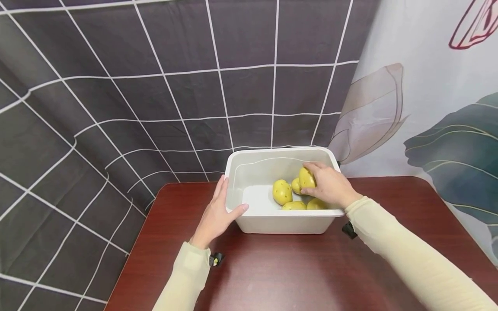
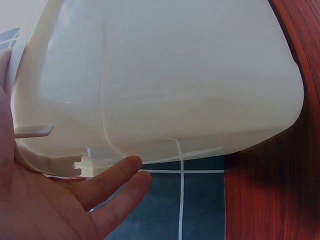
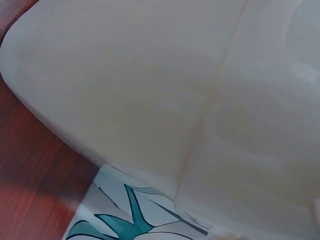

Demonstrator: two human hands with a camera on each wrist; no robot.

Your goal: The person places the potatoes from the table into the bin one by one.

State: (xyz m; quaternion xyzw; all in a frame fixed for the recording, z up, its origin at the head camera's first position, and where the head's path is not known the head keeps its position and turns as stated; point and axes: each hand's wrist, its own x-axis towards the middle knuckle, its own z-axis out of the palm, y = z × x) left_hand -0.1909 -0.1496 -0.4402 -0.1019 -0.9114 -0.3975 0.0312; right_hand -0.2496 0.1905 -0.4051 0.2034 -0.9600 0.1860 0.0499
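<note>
A white plastic bin (image 1: 282, 224) stands on the table, with several yellow potatoes (image 1: 282, 192) in its right half, dotted with dark spots. My right hand (image 1: 330, 186) reaches over the bin's right end and holds one potato (image 1: 307, 178) between thumb and fingers, above the others. My left hand (image 1: 215, 218) rests at the bin's front left corner, its thumb by the front rim and its fingers extended along the left end. In the left wrist view that hand's fingers (image 2: 117, 182) lie nearly straight beside the bin wall (image 2: 200, 75). The bin's outer wall (image 3: 125, 100) hides the right hand's grip in the right wrist view.
The bin stands near the back of a reddish-brown wooden table (image 1: 280, 268). Close behind hangs a dark cloth (image 1: 186, 95) with a white grid. To the right is a pale curtain (image 1: 412, 129) with leaf patterns. The bin's walls rise around the potatoes.
</note>
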